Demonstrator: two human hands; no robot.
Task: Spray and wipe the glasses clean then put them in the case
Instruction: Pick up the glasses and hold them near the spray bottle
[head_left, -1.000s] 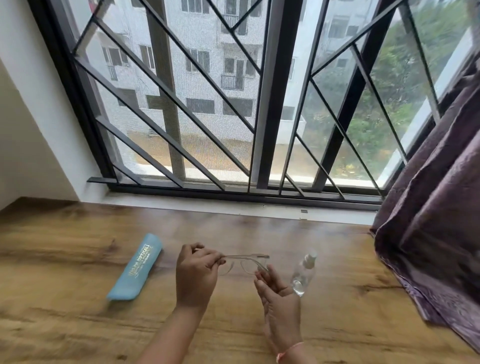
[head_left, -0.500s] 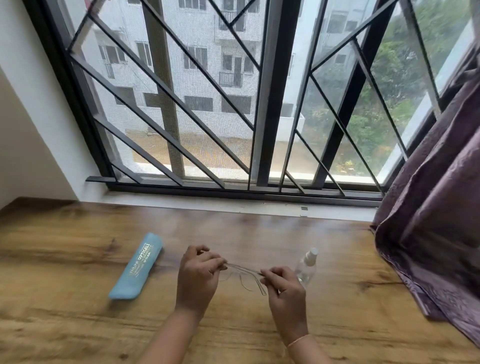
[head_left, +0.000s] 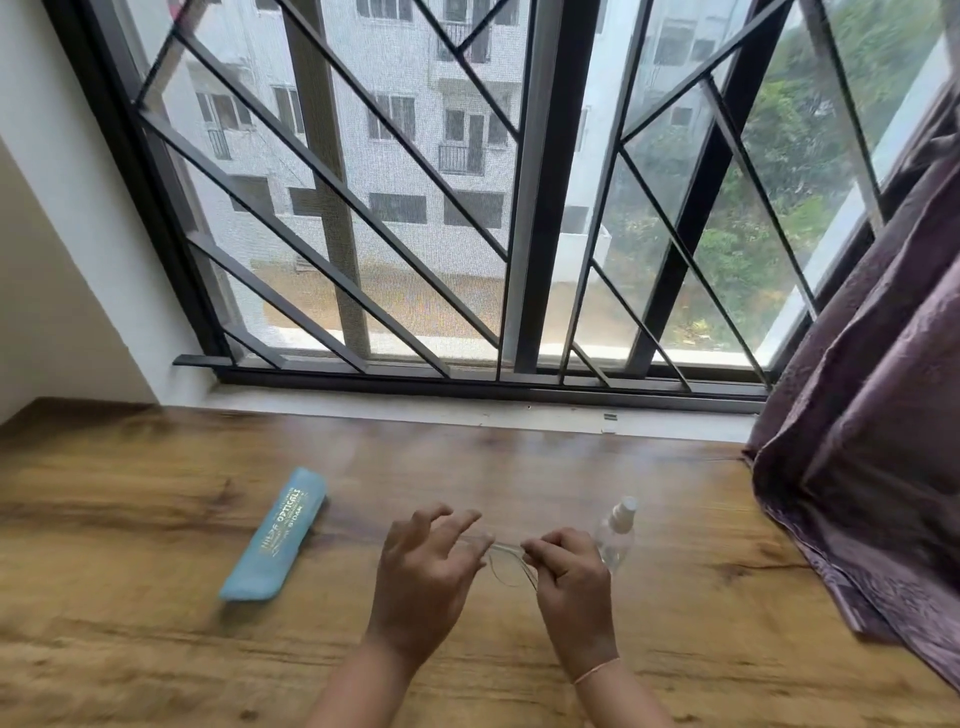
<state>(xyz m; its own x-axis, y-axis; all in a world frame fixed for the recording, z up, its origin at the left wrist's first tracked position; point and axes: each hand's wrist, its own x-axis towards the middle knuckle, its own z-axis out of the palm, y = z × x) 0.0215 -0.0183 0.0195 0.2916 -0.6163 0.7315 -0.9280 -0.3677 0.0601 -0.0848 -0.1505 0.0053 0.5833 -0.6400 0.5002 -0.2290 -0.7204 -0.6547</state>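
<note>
Glasses (head_left: 505, 557) come last by size, so we begin with the wooden table (head_left: 156, 649) that fills the lower half of our view. It runs up to a barred window (head_left: 524, 208), and a purple curtain (head_left: 872, 415) hangs over its right end. A blue case (head_left: 275, 535) lies flat on the left part of the table, its long axis slanting from near-left to far-right, well apart from both hands.

Our 2 hands meet near the middle, above the wood. The left hand (head_left: 423, 582) is loose, with its fingers spread and nearly straight. Their tips reach the left end of the glasses, but we cannot tell whether they touch it. The right hand (head_left: 571, 587) has its fingers curled, pinching the right end of the frame.

A small clear spray bottle (head_left: 615, 538) stands upright just beyond the right hand.

The glasses are thin, clear-framed and blurred. Their long axis runs left to right between the 2 hands, and they stick out leftward from the right-hand pinch. 1 rim curves down toward us. We cannot tell which way the front faces.
</note>
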